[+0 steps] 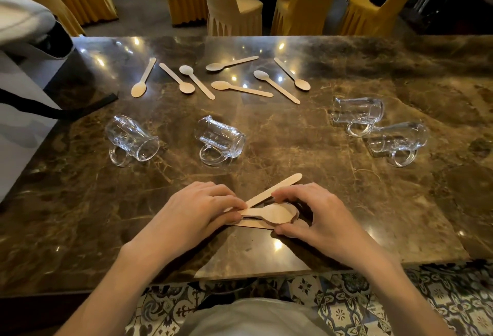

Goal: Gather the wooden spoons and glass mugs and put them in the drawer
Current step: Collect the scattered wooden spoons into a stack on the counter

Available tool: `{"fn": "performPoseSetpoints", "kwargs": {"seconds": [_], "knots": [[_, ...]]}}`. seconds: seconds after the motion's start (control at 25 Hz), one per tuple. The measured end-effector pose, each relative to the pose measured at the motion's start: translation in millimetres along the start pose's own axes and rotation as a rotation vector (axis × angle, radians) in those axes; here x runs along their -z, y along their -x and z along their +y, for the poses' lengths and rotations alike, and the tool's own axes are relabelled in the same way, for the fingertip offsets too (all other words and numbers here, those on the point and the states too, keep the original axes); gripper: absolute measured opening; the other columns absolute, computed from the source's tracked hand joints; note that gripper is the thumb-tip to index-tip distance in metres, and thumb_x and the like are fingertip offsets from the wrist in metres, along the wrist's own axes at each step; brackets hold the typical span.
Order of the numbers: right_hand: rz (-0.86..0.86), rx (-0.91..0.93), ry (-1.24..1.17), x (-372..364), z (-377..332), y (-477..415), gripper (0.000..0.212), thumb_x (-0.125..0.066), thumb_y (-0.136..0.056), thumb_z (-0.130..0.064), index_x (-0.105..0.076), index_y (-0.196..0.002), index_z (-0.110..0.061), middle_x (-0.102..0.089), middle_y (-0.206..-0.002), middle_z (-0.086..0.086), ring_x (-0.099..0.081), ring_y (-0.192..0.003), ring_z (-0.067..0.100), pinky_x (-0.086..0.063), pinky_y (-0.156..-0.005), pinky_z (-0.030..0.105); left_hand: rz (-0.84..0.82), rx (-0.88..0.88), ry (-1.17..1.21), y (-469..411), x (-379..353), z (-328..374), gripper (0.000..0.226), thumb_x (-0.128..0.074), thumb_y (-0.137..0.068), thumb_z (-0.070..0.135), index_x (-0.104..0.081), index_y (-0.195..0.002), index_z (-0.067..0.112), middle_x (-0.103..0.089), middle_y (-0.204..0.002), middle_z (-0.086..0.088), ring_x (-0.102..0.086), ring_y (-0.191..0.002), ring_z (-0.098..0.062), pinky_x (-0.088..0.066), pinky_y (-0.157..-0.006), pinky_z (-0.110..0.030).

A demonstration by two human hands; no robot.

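Both my hands hold a small stack of wooden spoons [272, 213] near the table's front edge. My left hand [197, 210] pinches the handles. My right hand [312, 213] curls around the bowl ends, thumb below and fingers above. One handle sticks out toward the upper right. Several more wooden spoons [240, 88] lie scattered across the far middle of the marble table [306, 127]. Several glass mugs lie on their sides: one at the left [132, 139], one in the middle [220, 139], and two at the right [358, 111] [397, 141]. No drawer is in view.
Yellow-covered chairs [234, 10] stand beyond the table's far edge. A pale bag with a black strap [53, 111] rests at the left edge. A patterned tiled floor [400, 301] shows under the near edge.
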State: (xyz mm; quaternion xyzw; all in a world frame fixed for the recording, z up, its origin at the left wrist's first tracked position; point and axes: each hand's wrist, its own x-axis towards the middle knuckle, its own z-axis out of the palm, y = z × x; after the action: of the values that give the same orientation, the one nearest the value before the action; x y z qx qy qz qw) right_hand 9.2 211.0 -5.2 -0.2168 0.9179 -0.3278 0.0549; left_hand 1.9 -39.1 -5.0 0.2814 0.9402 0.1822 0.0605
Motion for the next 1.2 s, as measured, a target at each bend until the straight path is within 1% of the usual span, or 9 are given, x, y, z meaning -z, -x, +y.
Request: {"fn": "performPoseSetpoints", "kwargs": {"seconds": [0.2, 0.28, 0.4, 0.56, 0.68, 0.76, 0.88, 1.04, 1.2], "knots": [[-0.028, 0.036, 0.0, 22.4, -6.6, -11.3, 0.052, -0.058, -0.068, -0.066, -0.059, -0.112, -0.037, -0.055, -0.105, -0.031, -0.051, -0.103, -0.006, -0.045, -0.088, 0.023, -0.002, -0.001, 0.048, 0.0, 7.1, 0.7, 0.052, -0.025, -0.084, 0.065, -0.056, -0.12, 0.043, -0.058, -0.115, 0.023, -0.051, -0.103, 0.003, -0.039, -0.09, -0.018], [0.083, 0.028, 0.029, 36.1, -8.2, -29.0, 0.045, -0.058, -0.07, -0.061, -0.062, -0.106, -0.035, -0.056, -0.098, -0.028, -0.053, -0.094, -0.007, -0.046, -0.08, 0.02, 0.041, 0.014, 0.085, -2.5, 24.1, -1.6, 0.048, -0.032, -0.084, 0.063, -0.059, -0.116, 0.041, -0.06, -0.111, 0.023, -0.053, -0.099, 0.004, -0.043, -0.086, -0.019], [0.268, -0.007, 0.065, 54.8, -5.4, -69.4, 0.031, -0.067, -0.076, -0.041, -0.067, -0.103, -0.025, -0.065, -0.092, -0.014, -0.057, -0.08, -0.001, -0.045, -0.072, 0.015, 0.213, 0.096, 0.122, -17.3, 59.9, -21.5, 0.042, -0.043, -0.084, 0.056, -0.065, -0.109, 0.032, -0.064, -0.103, 0.016, -0.058, -0.089, 0.001, -0.051, -0.078, -0.024], [0.403, -0.089, 0.089, 62.2, 11.0, -124.4, 0.019, -0.071, -0.079, -0.034, -0.07, -0.096, -0.024, -0.066, -0.085, -0.011, -0.061, -0.076, 0.008, -0.054, -0.071, 0.03, 0.432, 0.278, 0.091, -48.0, 99.6, -70.5, 0.022, -0.061, -0.085, 0.035, -0.068, -0.104, 0.025, -0.066, -0.095, 0.006, -0.061, -0.083, -0.01, -0.052, -0.077, -0.035], [0.442, -0.161, 0.141, 55.7, 28.6, -159.3, 0.016, -0.071, -0.08, -0.035, -0.07, -0.093, -0.027, -0.069, -0.087, -0.007, -0.061, -0.076, 0.01, -0.056, -0.072, 0.038, 0.5, 0.4, 0.021, -75.5, 114.3, -105.8, 0.018, -0.063, -0.085, 0.034, -0.067, -0.101, 0.027, -0.064, -0.097, 0.003, -0.056, -0.079, -0.009, -0.047, -0.071, -0.032], [0.441, -0.228, 0.185, 49.3, 40.4, -177.2, 0.017, -0.071, -0.08, -0.035, -0.069, -0.094, -0.027, -0.071, -0.092, -0.001, -0.061, -0.08, 0.014, -0.056, -0.073, 0.038, 0.504, 0.483, -0.03, -91.2, 118.3, -129.5, 0.019, -0.062, -0.086, 0.034, -0.066, -0.104, 0.027, -0.064, -0.107, -0.002, -0.056, -0.084, -0.012, -0.044, -0.071, -0.03], [0.397, -0.311, 0.242, 41.2, 55.0, -193.6, 0.022, -0.07, -0.08, -0.034, -0.066, -0.1, -0.025, -0.068, -0.103, 0.002, -0.062, -0.092, 0.022, -0.055, -0.077, 0.042, 0.455, 0.645, -0.059, -104.4, 119.0, -160.9, 0.026, -0.06, -0.086, 0.036, -0.062, -0.11, 0.027, -0.059, -0.121, -0.005, -0.057, -0.099, -0.021, -0.046, -0.079, -0.038], [0.383, -0.351, 0.28, 37.4, 62.4, -203.2, 0.032, -0.071, -0.08, -0.031, -0.064, -0.109, -0.02, -0.065, -0.112, 0.005, -0.061, -0.101, 0.026, -0.054, -0.078, 0.041, 0.315, 0.861, -0.122, -108.6, 112.6, -189.2, 0.047, -0.057, -0.086, 0.039, -0.05, -0.128, 0.02, -0.049, -0.13, -0.008, -0.052, -0.111, -0.029, -0.044, -0.086, -0.041], [0.355, -0.407, 0.334, 37.5, 64.3, -206.4, 0.033, -0.069, -0.082, -0.032, -0.064, -0.113, -0.02, -0.066, -0.111, 0.008, -0.06, -0.103, 0.029, -0.051, -0.077, 0.039, 0.249, 0.965, -0.14, -111.0, 111.9, -204.0, 0.049, -0.053, -0.088, 0.041, -0.05, -0.128, 0.012, -0.048, -0.129, -0.013, -0.049, -0.114, -0.031, -0.043, -0.09, -0.042]]}}
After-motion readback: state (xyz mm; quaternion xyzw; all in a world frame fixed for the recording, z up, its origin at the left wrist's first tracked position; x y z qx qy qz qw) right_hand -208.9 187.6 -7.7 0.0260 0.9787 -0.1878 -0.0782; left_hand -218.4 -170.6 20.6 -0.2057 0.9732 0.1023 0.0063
